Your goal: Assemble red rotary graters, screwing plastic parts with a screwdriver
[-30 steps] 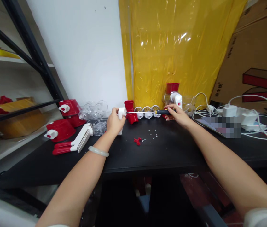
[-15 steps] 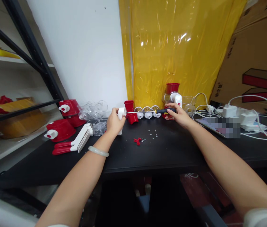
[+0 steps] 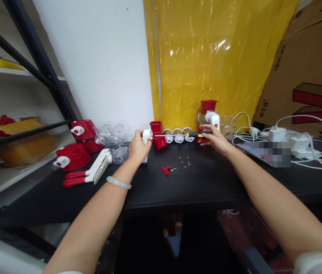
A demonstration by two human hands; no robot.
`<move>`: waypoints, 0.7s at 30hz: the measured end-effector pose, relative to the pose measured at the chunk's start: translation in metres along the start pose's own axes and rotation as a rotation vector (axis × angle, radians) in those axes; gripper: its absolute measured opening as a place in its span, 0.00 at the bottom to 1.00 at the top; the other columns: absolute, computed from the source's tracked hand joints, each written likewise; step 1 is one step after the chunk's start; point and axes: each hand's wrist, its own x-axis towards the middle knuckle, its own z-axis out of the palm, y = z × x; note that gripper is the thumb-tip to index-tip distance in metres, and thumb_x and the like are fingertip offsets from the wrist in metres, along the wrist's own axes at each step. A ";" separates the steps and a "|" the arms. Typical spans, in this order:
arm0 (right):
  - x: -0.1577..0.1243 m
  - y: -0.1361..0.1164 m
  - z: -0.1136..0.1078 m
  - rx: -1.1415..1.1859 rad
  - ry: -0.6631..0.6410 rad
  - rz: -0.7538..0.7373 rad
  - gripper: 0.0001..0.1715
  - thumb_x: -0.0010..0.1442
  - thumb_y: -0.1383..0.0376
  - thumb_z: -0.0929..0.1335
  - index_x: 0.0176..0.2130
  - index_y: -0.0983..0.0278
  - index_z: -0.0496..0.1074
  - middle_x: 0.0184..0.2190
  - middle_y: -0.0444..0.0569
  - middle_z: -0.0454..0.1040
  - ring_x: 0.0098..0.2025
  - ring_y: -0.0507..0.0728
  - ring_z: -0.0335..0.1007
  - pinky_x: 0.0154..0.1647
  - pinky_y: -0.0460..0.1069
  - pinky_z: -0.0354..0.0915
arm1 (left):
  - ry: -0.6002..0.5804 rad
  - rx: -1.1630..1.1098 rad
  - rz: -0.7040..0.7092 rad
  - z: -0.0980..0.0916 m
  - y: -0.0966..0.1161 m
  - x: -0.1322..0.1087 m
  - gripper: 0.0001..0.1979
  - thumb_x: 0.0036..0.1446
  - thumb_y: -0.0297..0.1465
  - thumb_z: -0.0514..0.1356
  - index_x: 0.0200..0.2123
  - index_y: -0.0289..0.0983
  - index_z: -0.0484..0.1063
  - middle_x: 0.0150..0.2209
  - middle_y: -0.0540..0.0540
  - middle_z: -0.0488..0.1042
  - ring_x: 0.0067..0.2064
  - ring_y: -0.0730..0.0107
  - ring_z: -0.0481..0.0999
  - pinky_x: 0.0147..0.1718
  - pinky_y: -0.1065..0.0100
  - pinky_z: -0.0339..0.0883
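My left hand (image 3: 138, 147) is closed around a white plastic part (image 3: 147, 134), round at its top end. From the right, a screwdriver (image 3: 197, 134) with a black and yellow handle lies level, its long shaft running to the white part's open end. Where the tip meets it is hidden. My right hand (image 3: 213, 139) grips the rear of that handle between thumb and fingers. On the table below lie small red pieces (image 3: 165, 170) and several tiny screws (image 3: 185, 162).
Behind stand white-rimmed drums (image 3: 178, 136), a red chute (image 3: 159, 140) and an assembled red-and-white device (image 3: 208, 106). Leftward are red bases (image 3: 72, 157), white handles with red ends (image 3: 92, 171) and clear cups (image 3: 118, 133). A tablet (image 3: 260, 154) and white cables with chargers (image 3: 276, 134) lie right.
The fingers of my right hand have shifted slightly on the screwdriver's handle, and the handle looks turned. My left hand and the white part stay in place.
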 end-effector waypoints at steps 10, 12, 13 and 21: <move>-0.001 -0.003 0.002 -0.105 0.054 -0.028 0.26 0.54 0.50 0.70 0.49 0.55 0.65 0.41 0.46 0.72 0.29 0.51 0.73 0.35 0.54 0.75 | -0.024 0.016 -0.009 -0.001 0.002 -0.001 0.16 0.53 0.31 0.59 0.46 0.41 0.63 0.44 0.45 0.77 0.41 0.61 0.77 0.38 0.65 0.67; -0.001 -0.003 0.003 -0.120 0.046 -0.035 0.26 0.54 0.47 0.69 0.47 0.56 0.65 0.35 0.45 0.73 0.28 0.52 0.72 0.33 0.53 0.74 | -0.029 0.020 -0.021 -0.002 0.003 -0.001 0.16 0.53 0.31 0.59 0.46 0.41 0.63 0.44 0.45 0.77 0.41 0.61 0.77 0.38 0.65 0.67; -0.001 -0.002 0.004 -0.122 0.044 -0.037 0.26 0.54 0.47 0.69 0.46 0.57 0.66 0.32 0.44 0.72 0.28 0.52 0.72 0.32 0.52 0.74 | -0.029 0.020 -0.022 -0.002 0.003 -0.001 0.16 0.53 0.31 0.59 0.46 0.41 0.63 0.44 0.45 0.77 0.41 0.61 0.77 0.38 0.65 0.67; 0.001 0.001 0.000 0.002 0.007 0.016 0.29 0.53 0.54 0.70 0.51 0.53 0.60 0.36 0.42 0.72 0.30 0.53 0.74 0.35 0.54 0.75 | -0.012 0.006 -0.005 -0.001 0.001 -0.001 0.16 0.53 0.31 0.59 0.46 0.41 0.63 0.45 0.45 0.76 0.41 0.61 0.77 0.38 0.65 0.67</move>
